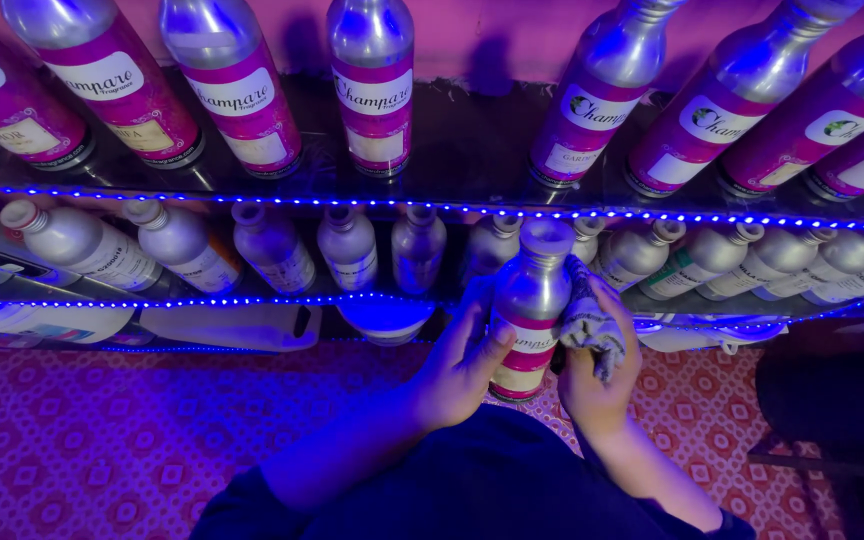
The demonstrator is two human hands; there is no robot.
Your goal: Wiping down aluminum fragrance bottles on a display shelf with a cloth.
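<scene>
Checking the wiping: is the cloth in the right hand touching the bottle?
Touching. The head view shows the cloth, bunched in the right hand, pressed against the side of the bottle, with no gap.

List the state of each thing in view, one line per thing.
Silver metal bottle with pink label: upright, capped, gripped by the left hand.
Grey crumpled cloth: bunched in the right hand, pressed against the bottle's side.
Upper-shelf row of silver pink-labelled bottles: standing, capped.
Lower-shelf row of small silver bottles: standing, capped.
Blue light strips: lit.
</scene>
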